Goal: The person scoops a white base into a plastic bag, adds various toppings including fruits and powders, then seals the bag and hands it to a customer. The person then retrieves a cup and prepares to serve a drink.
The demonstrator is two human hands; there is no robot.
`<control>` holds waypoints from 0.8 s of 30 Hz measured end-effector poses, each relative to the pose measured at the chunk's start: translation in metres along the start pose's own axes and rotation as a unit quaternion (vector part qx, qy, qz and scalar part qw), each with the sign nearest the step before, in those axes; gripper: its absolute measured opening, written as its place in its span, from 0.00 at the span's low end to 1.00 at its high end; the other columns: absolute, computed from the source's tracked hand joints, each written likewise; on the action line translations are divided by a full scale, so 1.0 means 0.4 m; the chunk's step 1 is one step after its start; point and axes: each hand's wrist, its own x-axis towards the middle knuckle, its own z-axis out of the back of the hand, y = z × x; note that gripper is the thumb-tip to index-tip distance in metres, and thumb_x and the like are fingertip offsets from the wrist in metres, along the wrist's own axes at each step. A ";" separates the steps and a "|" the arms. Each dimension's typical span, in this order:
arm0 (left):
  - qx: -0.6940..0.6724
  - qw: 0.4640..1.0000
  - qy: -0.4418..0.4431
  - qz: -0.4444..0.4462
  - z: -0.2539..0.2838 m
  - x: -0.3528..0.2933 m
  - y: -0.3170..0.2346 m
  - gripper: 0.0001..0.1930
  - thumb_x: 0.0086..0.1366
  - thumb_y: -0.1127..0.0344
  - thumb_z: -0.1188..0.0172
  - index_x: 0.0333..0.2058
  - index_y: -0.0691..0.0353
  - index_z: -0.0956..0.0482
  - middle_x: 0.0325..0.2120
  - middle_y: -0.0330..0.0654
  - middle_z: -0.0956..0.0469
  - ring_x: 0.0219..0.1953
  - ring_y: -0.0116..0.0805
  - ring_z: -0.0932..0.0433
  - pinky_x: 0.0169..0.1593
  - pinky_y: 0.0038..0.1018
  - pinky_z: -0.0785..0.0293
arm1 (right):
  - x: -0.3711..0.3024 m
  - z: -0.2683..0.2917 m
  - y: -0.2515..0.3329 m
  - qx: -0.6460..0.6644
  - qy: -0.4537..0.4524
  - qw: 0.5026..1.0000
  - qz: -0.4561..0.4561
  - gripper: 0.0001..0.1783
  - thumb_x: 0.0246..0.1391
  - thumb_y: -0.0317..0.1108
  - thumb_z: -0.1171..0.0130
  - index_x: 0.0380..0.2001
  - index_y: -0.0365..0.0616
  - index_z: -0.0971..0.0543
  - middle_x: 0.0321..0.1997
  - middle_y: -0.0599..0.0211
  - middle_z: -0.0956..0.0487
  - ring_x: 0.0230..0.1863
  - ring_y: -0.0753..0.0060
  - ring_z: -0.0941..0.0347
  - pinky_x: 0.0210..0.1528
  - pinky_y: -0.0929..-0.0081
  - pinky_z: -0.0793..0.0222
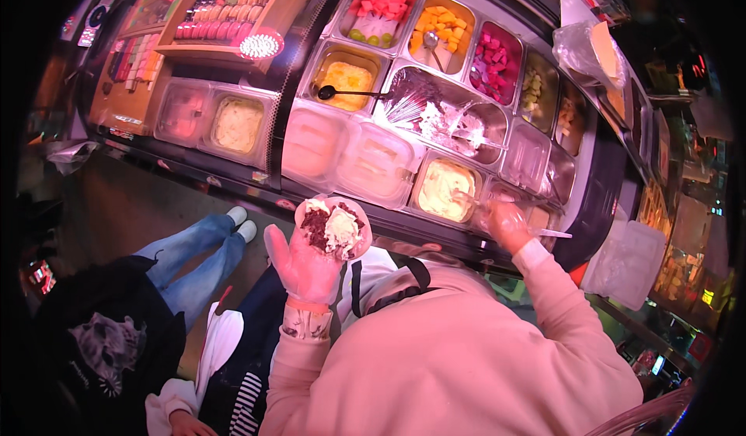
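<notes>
My gloved left hand point(299, 265) holds up a small round cup point(360, 249). In the cup lie dark brown crumbs point(316, 228) beside a mound of white cream point(342, 230). To the right, my gloved right hand point(507, 224) is closed around a pale utensil point(553, 233), whose end sticks out past the hand. The utensil's other end reaches into a square tub of pale yellow cream point(444, 190). Whether it is a spoon or a spatula I cannot tell.
Lidded tubs point(377, 160) stand left of the cream. Behind are diced mango point(441, 28), pink fruit cubes point(382, 2), a yellow filling point(342, 82) with a black spoon point(330, 92), and a steel pan point(486, 148). A macaron case point(225, 8) sits far left. Someone in jeans point(190, 261) stands to my left.
</notes>
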 end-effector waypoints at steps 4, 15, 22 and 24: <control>0.019 0.998 -0.047 -0.025 -0.010 0.003 0.003 0.42 0.66 0.31 0.42 0.63 0.64 0.30 0.62 0.49 0.29 0.65 0.49 0.31 0.70 0.51 0.38 | -0.057 0.030 -0.042 0.212 -0.038 0.976 -0.026 0.15 0.64 0.42 0.38 0.36 0.39 0.20 0.24 0.62 0.20 0.24 0.62 0.22 0.29 0.61 0.28; -0.064 0.997 0.003 -0.050 0.031 -0.026 -0.088 0.47 0.64 0.29 0.42 0.64 0.67 0.34 0.60 0.52 0.28 0.62 0.50 0.28 0.64 0.49 0.30 | 0.374 0.156 0.607 0.640 0.357 0.666 0.141 0.18 0.67 0.32 0.43 0.54 0.30 0.25 0.33 0.67 0.20 0.25 0.81 0.28 0.28 0.84 0.31; -0.055 0.993 -0.004 -0.105 0.101 -0.064 -0.214 0.49 0.64 0.28 0.42 0.65 0.70 0.35 0.60 0.53 0.28 0.61 0.51 0.27 0.64 0.51 0.29 | 0.733 0.023 0.932 0.180 -0.027 0.823 0.538 0.15 0.62 0.29 0.44 0.50 0.37 0.20 0.29 0.48 0.18 0.30 0.51 0.18 0.34 0.58 0.24; -0.097 0.987 -0.022 -0.126 0.121 -0.063 -0.231 0.50 0.63 0.27 0.42 0.65 0.70 0.35 0.61 0.55 0.29 0.61 0.52 0.28 0.64 0.52 0.30 | 0.713 0.013 1.012 0.103 -0.087 0.850 0.509 0.13 0.61 0.31 0.45 0.46 0.43 0.19 0.37 0.44 0.18 0.37 0.41 0.18 0.38 0.55 0.23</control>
